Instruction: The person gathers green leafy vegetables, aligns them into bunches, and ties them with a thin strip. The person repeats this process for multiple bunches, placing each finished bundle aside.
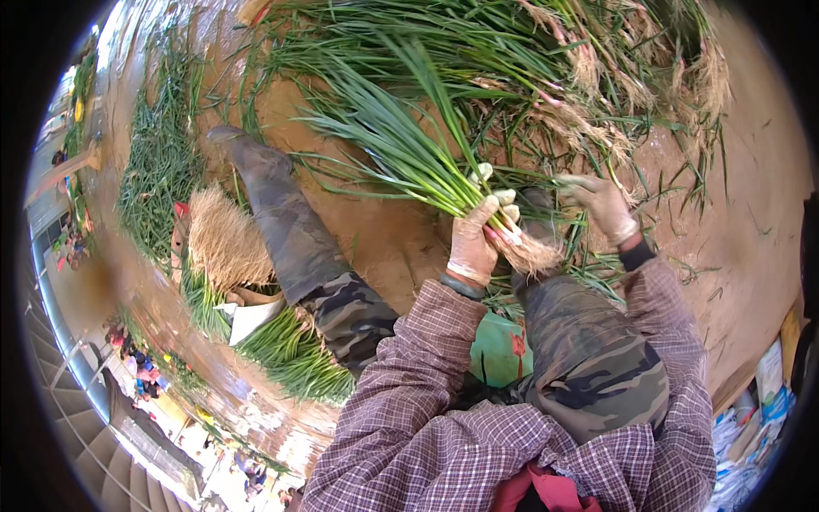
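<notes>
My left hand [475, 240], in a thin pale glove, is closed around a bunch of green garlic shoots [416, 163] near their white and pink stem ends. The long green leaves point to the upper left, and the tan roots hang over my right shin. To the right, my right hand [598, 201], gloved too and slightly blurred, has its fingers spread, with nothing plainly held. Above both hands lies a large heap of loose green shoots [409, 45], with stringy roots [585, 64] towards the right.
Tied-looking bundles with trimmed leaves [291, 352] and dense roots [227, 240] lie left of my left leg. Leaf scraps [163, 153] cover the wet floor farther left. A green seat or bag [502, 349] shows between my legs. Plastic bags [745, 441] lie at the lower right.
</notes>
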{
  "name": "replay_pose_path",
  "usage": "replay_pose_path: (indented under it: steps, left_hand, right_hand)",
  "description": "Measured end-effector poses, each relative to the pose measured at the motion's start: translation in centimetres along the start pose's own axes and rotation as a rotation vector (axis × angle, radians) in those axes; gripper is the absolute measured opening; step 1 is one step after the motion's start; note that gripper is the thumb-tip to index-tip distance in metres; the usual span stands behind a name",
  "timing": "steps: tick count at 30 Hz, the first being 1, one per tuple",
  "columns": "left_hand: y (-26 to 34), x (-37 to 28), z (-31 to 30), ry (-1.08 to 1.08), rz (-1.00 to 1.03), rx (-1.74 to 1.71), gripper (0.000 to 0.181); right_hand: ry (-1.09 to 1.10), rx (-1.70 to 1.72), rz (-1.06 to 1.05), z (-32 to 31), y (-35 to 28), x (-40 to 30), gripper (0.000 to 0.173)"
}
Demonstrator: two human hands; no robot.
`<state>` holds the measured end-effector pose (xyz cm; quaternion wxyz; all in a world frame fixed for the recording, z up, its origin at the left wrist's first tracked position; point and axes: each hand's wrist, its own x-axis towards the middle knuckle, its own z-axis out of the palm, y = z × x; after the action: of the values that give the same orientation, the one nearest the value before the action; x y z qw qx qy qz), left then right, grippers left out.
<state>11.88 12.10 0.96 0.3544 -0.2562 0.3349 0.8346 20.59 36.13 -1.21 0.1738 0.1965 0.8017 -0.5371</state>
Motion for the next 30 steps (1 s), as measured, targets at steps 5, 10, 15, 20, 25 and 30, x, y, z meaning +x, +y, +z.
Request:
replay_pose_path:
  steps: [5, 10, 15, 20, 25, 30]
  left_hand:
    - [-2.7, -0.3, 0.3, 0.04, -0.188, 0.009, 0.022]
    - [-3.2, 0.6, -0.4, 0.014, -0.218, -0.179, 0.018]
    - [-1.5, 0.5, -0.2, 0.058, -0.116, -0.237, 0.015]
    - [0.2, 0.8, -0.5, -0.198, -0.017, -0.191, 0.048]
    - [-0.6, 1.1, 0.7, -0.122, -0.102, -0.088, 0.032]
    - [-0.6, 2.3, -1.4, -0.05, -0.065, 0.002, 0.026]
  right_hand:
    - [-0.104, 0.335, 0.192, 5.1, -9.1, 5.6, 0.032]
    - [0.095, 0.404, -0.032, 6.9, -7.8, 5.4, 0.024]
    - [-0.176, 1.484, -0.039, 4.9, -3.6, 1.8, 0.027]
    - [0.091, -0.018, -0.083, 0.1, -2.1, 2.7, 0.031]
    - [0.634, -0.811, -0.406, -1.9, -3.8, 9.6, 0.029]
    - [0.495, -0.809, -0.422, -0.7, -5.1, 7.7, 0.018]
